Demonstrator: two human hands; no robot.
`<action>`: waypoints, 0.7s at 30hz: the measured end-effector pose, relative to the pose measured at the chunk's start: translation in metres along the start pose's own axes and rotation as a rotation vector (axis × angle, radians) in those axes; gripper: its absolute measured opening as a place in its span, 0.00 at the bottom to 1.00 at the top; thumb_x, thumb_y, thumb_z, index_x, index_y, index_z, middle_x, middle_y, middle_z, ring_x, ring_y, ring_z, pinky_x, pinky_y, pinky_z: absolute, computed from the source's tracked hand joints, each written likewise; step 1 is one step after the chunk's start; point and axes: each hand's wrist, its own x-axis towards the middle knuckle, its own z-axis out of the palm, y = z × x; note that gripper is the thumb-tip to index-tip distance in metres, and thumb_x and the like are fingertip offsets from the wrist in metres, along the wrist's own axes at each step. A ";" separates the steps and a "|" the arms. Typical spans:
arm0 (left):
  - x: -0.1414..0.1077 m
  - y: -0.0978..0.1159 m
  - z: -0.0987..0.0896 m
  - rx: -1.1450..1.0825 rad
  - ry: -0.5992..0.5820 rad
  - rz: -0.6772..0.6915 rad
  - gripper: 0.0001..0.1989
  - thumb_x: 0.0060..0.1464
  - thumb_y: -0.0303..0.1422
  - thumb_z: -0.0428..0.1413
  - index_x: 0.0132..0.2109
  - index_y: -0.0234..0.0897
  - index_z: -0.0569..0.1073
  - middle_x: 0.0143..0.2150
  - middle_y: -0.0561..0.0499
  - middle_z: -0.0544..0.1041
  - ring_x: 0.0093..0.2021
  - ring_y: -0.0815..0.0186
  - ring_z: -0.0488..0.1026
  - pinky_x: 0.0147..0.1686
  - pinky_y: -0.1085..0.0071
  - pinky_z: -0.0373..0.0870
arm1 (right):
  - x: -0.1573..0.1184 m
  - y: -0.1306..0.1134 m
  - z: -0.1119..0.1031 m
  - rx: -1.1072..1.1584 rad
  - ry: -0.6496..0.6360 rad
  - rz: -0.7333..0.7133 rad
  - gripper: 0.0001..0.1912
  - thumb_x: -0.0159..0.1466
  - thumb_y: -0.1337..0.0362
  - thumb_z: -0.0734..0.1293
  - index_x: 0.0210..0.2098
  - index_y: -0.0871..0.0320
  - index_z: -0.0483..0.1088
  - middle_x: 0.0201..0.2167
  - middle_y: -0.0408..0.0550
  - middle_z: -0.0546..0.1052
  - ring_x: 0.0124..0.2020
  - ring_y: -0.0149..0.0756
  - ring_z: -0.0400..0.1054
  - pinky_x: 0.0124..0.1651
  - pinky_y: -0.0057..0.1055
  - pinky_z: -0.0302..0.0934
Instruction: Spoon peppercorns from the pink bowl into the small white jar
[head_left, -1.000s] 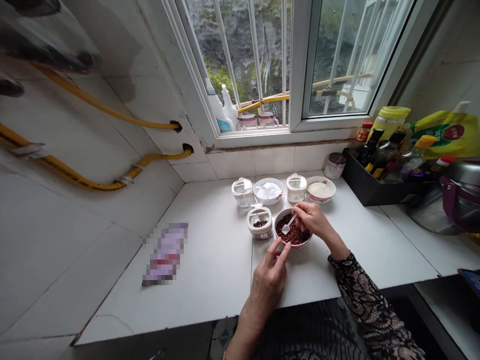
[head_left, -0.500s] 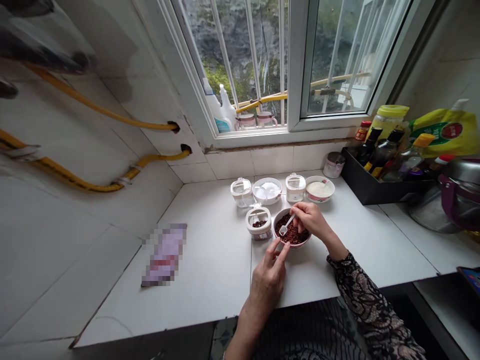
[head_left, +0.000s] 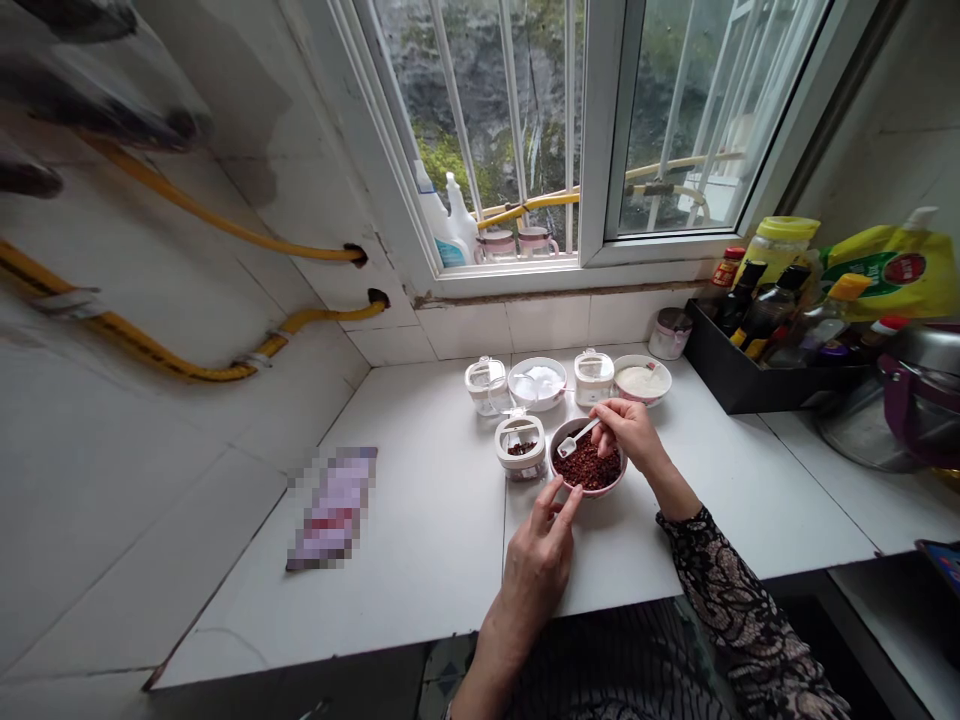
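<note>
A small white spoon (head_left: 568, 447) is pinched in the fingers of my right hand (head_left: 628, 432), its scoop over the dark red-brown peppercorn-like grains (head_left: 589, 470). The grains fill a bowl (head_left: 590, 493) with a pinkish outside. My left hand (head_left: 541, 555) holds the bowl's near rim with its fingertips, two fingers stretched out and apart. Just left of the bowl stands a clear seasoning jar (head_left: 523, 462) with its lid raised and similar grains inside.
Behind stand two more clear jars (head_left: 486, 388), a bowl of white powder (head_left: 538, 383) and a bowl of pale granules (head_left: 642, 380). A pixelated purple packet (head_left: 334, 510) lies left. A black box (head_left: 757, 370) of bottles and a metal pot (head_left: 870, 425) stand right.
The spoon has tilted flatter, its scoop slightly higher in the bowl, and my right hand has shifted a little right. My left hand stays at the rim. The whole view has shifted slightly.
</note>
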 end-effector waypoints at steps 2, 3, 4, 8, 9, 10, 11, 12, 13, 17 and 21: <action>0.000 0.000 0.000 -0.002 0.004 0.000 0.36 0.62 0.16 0.46 0.73 0.44 0.55 0.63 0.37 0.69 0.46 0.64 0.80 0.44 0.69 0.81 | 0.002 -0.001 0.005 0.027 0.040 -0.054 0.21 0.56 0.45 0.70 0.30 0.57 0.68 0.16 0.41 0.75 0.12 0.31 0.67 0.15 0.25 0.62; 0.000 0.000 0.001 -0.005 0.007 0.003 0.36 0.62 0.16 0.46 0.73 0.44 0.55 0.63 0.37 0.69 0.46 0.64 0.80 0.44 0.69 0.81 | 0.002 -0.002 0.009 0.027 0.066 -0.097 0.22 0.57 0.43 0.70 0.31 0.57 0.68 0.17 0.42 0.76 0.13 0.31 0.68 0.16 0.26 0.63; 0.000 -0.001 0.001 -0.007 0.009 0.007 0.36 0.62 0.16 0.46 0.73 0.44 0.54 0.63 0.37 0.69 0.46 0.64 0.80 0.44 0.68 0.81 | 0.001 -0.003 0.014 0.015 0.091 -0.150 0.23 0.58 0.42 0.69 0.32 0.57 0.69 0.19 0.43 0.76 0.14 0.32 0.69 0.18 0.27 0.64; -0.002 -0.003 0.003 -0.001 0.015 0.020 0.36 0.62 0.16 0.46 0.74 0.43 0.54 0.63 0.36 0.69 0.46 0.64 0.79 0.44 0.68 0.81 | -0.009 -0.004 0.037 -0.177 0.110 -0.399 0.20 0.68 0.45 0.62 0.39 0.56 0.71 0.26 0.47 0.80 0.21 0.34 0.73 0.27 0.30 0.69; -0.002 -0.003 0.003 0.003 0.014 0.022 0.36 0.62 0.16 0.45 0.74 0.43 0.54 0.62 0.36 0.69 0.46 0.64 0.79 0.44 0.68 0.81 | -0.012 -0.003 0.042 -0.271 0.084 -0.473 0.17 0.69 0.48 0.62 0.39 0.56 0.71 0.27 0.48 0.80 0.23 0.35 0.74 0.30 0.31 0.70; -0.003 -0.004 0.003 0.009 0.011 0.020 0.36 0.62 0.17 0.45 0.74 0.42 0.54 0.62 0.36 0.70 0.46 0.63 0.79 0.43 0.68 0.81 | -0.015 -0.002 0.045 -0.361 0.054 -0.546 0.15 0.70 0.51 0.61 0.39 0.55 0.72 0.28 0.48 0.80 0.26 0.36 0.74 0.33 0.32 0.70; -0.003 -0.004 0.003 0.014 0.009 0.018 0.36 0.62 0.17 0.45 0.74 0.42 0.54 0.62 0.36 0.70 0.46 0.63 0.79 0.42 0.68 0.81 | -0.018 -0.002 0.047 -0.440 0.023 -0.614 0.14 0.70 0.54 0.61 0.38 0.55 0.73 0.28 0.49 0.80 0.28 0.37 0.75 0.36 0.32 0.69; -0.003 -0.004 0.004 0.019 0.009 0.016 0.36 0.62 0.17 0.45 0.74 0.42 0.54 0.62 0.35 0.70 0.46 0.63 0.79 0.42 0.68 0.81 | -0.020 -0.001 0.048 -0.495 -0.001 -0.666 0.13 0.70 0.56 0.61 0.37 0.55 0.73 0.28 0.49 0.80 0.29 0.38 0.75 0.38 0.33 0.69; -0.003 -0.004 0.004 0.023 0.010 0.016 0.36 0.62 0.17 0.45 0.74 0.42 0.54 0.62 0.35 0.70 0.46 0.63 0.79 0.42 0.68 0.81 | -0.021 0.000 0.047 -0.520 -0.010 -0.695 0.12 0.70 0.57 0.61 0.37 0.55 0.73 0.28 0.49 0.80 0.29 0.38 0.74 0.38 0.33 0.68; -0.002 -0.002 0.003 0.013 0.009 0.023 0.36 0.62 0.16 0.46 0.73 0.42 0.55 0.63 0.36 0.69 0.47 0.63 0.79 0.45 0.68 0.81 | -0.018 -0.001 0.034 -0.415 0.090 -0.583 0.14 0.71 0.56 0.59 0.39 0.56 0.72 0.24 0.45 0.76 0.22 0.33 0.69 0.30 0.30 0.65; 0.000 -0.001 0.001 -0.002 0.008 0.007 0.35 0.62 0.16 0.45 0.73 0.43 0.56 0.63 0.37 0.69 0.47 0.64 0.79 0.45 0.68 0.81 | -0.011 -0.003 0.012 -0.380 0.119 -0.423 0.15 0.70 0.54 0.61 0.32 0.55 0.70 0.18 0.41 0.72 0.17 0.32 0.63 0.24 0.28 0.60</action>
